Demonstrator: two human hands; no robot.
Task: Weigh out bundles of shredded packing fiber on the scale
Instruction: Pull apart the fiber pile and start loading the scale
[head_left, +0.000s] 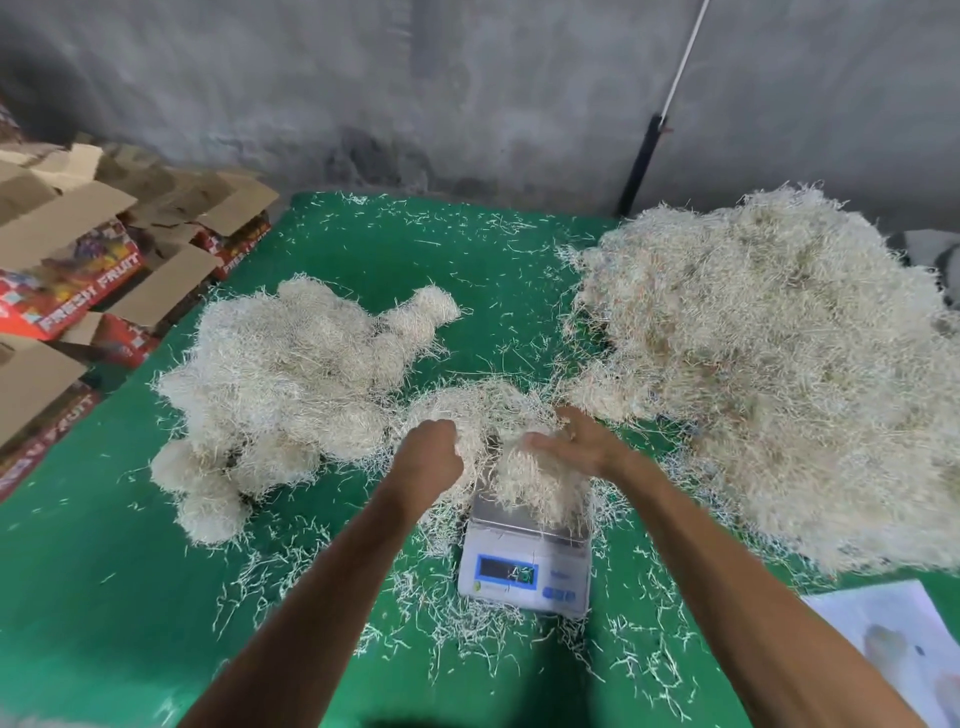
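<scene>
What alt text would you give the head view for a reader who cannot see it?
Two bare hands work a clump of shredded fiber over a small digital scale on a green table; the left hand grips strands, the right hand lies open on the clump. A large fiber heap sits right, rounded bundles and fruit cartons left.

Both bare forearms reach forward side by side. The left hand is curled into a fist, knuckles up. The right hand is turned palm inward, its fingers curled in a loose grip.
</scene>
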